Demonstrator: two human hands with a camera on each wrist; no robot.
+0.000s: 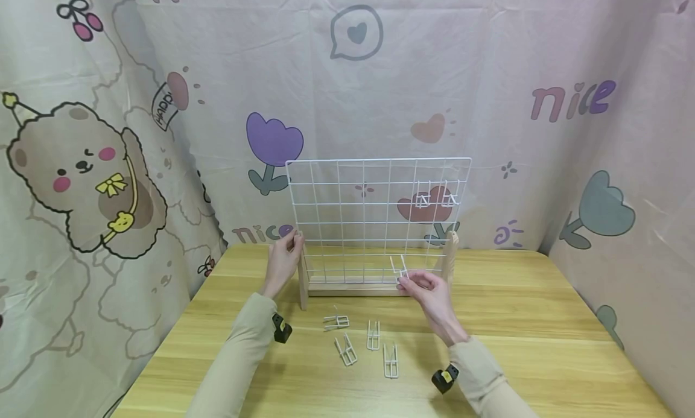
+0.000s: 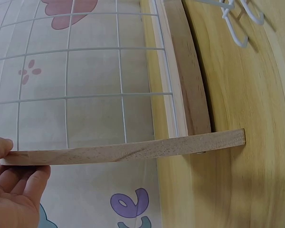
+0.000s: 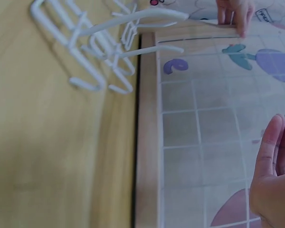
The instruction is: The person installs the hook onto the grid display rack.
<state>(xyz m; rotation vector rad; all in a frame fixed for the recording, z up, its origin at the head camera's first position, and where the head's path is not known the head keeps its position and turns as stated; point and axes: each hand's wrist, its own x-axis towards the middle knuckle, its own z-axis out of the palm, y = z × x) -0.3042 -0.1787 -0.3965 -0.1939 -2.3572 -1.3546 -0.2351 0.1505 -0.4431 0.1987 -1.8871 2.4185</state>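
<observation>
A white wire grid panel (image 1: pixel 364 204) stands upright in a wooden stand. My left hand (image 1: pixel 283 261) grips the top of the stand's left post (image 2: pixel 133 153), thumb on one side and fingers on the other. Between the thumb and fingers of my right hand (image 1: pixel 431 297) is a white double-prong wire hook (image 1: pixel 402 268), its prongs pointing up, overlapping the grid's lower right part in the head view. Only a sliver of that hook shows in the right wrist view. Two similar hooks (image 1: pixel 422 196) hang side by side at the grid's upper right.
Several loose white hooks (image 1: pixel 373 335) lie on the wooden table (image 1: pixel 521 321) in front of the stand, between my forearms. The stand's right post (image 1: pixel 450 258) rises just behind my right hand. A printed curtain (image 1: pixel 358 92) hangs behind and at the sides.
</observation>
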